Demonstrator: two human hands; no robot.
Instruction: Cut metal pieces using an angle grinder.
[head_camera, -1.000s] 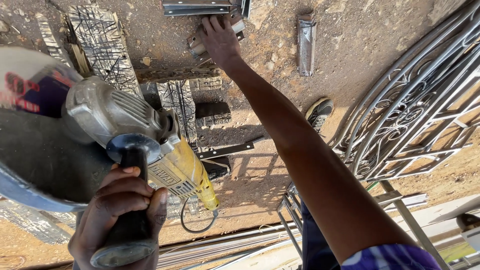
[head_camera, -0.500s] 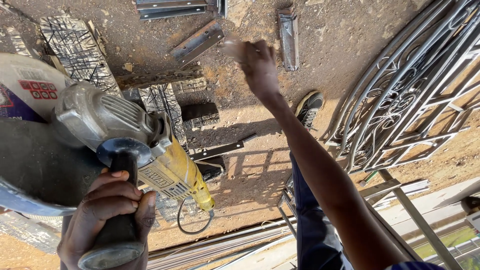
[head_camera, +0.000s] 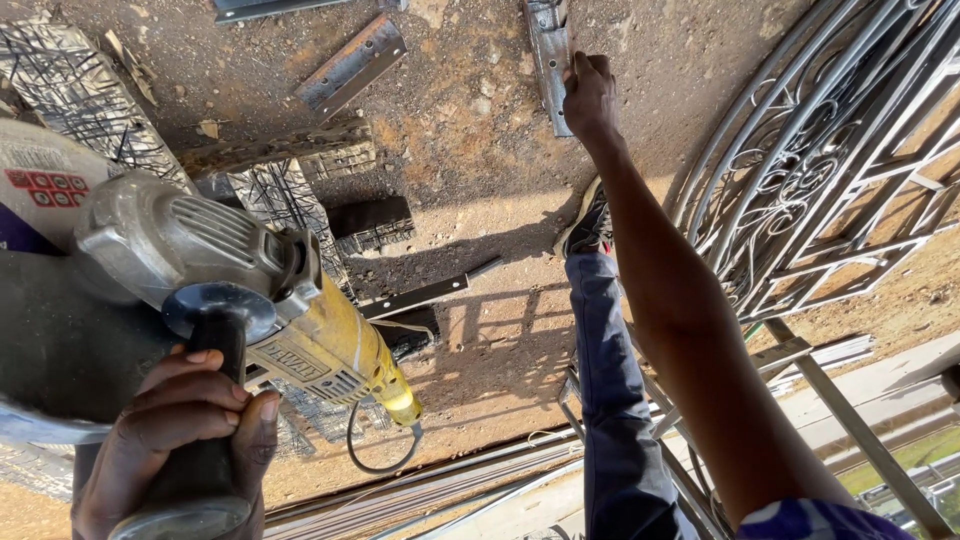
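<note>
The left hand (head_camera: 175, 440) was clenched round the black side handle of the yellow grinder (head_camera: 250, 300), held up close at the lower left with its disc out past the frame's left edge. Far out, the right hand (head_camera: 590, 95) had its fingers curled on the edge of a steel bracket (head_camera: 548, 50) lying on the dirt ground (head_camera: 470, 130), just left of the scrolled gate (head_camera: 830, 170).
</note>
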